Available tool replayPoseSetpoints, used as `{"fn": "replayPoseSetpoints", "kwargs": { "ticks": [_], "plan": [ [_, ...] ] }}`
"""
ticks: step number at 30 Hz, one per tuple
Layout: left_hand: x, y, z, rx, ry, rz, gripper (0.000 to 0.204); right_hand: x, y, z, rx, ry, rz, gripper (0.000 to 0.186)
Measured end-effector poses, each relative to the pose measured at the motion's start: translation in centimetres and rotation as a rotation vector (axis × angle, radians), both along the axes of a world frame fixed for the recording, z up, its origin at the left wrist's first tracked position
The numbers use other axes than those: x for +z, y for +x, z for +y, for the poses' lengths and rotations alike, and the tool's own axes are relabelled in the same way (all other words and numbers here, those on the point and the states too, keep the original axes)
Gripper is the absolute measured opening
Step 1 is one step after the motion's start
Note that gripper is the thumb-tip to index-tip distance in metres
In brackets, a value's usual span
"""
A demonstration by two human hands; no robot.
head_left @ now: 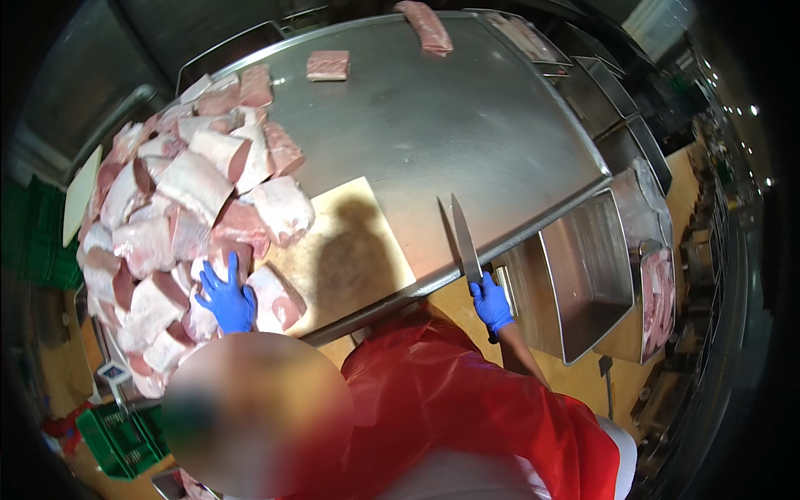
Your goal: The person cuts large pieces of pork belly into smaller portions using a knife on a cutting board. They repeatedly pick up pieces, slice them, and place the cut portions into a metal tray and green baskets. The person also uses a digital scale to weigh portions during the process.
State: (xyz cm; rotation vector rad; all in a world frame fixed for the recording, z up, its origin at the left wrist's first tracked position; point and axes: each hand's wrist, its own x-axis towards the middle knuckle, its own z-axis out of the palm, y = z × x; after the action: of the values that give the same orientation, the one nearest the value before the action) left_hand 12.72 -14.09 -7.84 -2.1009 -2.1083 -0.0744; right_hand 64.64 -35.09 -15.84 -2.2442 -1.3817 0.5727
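My left hand (229, 296) in a blue glove rests with spread fingers on the pile of pale pink meat chunks (196, 171) covering the left of the steel table (425, 117). My gloved right hand (492, 304) grips a long knife (461, 229) by its handle at the table's front edge, blade pointing away from me. A cream cutting board (379, 250) lies between the hands, partly under the meat and crossed by a shadow. Near the far edge are a small meat block (327, 65) and a longer strip (425, 29).
Steel bins (592, 283) stand along the right side, beside a tray of meat strips (658, 300). More containers are at the far right. A green crate (117, 437) is at lower left, with more green crates (42, 233) and a white board (82, 196) at left.
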Motion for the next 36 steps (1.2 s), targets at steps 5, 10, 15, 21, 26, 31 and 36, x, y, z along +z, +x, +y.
{"fn": "replayPoseSetpoints", "kwargs": {
  "ticks": [5, 10, 15, 21, 26, 31, 36],
  "plan": [
    [-2.1, 3.1, 1.0, 0.161, 0.131, -0.224, 0.052, 0.9, 2.4, 2.1, -0.175, 0.179, 0.271, 0.026],
    [0.8, 16.0, 8.1, -0.292, 0.396, -0.659, 0.033, -0.8, 10.4, 5.5, -0.412, 0.300, 0.632, 0.023],
    [0.0, 33.7, 19.1, -0.515, 0.148, -0.605, 0.051, -2.3, 22.3, 13.7, -0.524, 0.447, 0.935, 0.019],
    [-5.6, 57.5, 39.5, -0.474, -0.153, -0.674, 0.076, -5.4, 33.8, 21.6, -0.673, 0.585, 1.068, 0.014],
    [-6.5, 73.5, 57.1, -0.335, -0.131, -0.508, 0.102, -4.2, 35.9, 22.5, -0.616, 0.312, 0.521, 0.017],
    [-8.4, 85.2, 71.0, -0.150, -0.200, -0.348, 0.132, -1.6, 36.7, 24.4, -0.863, 0.319, 0.861, 0.016],
    [-9.0, 90.1, 72.4, -0.171, -0.284, -0.158, 0.114, -3.2, 36.4, 23.0, -0.873, 0.320, 0.913, 0.013]
  ]
}}
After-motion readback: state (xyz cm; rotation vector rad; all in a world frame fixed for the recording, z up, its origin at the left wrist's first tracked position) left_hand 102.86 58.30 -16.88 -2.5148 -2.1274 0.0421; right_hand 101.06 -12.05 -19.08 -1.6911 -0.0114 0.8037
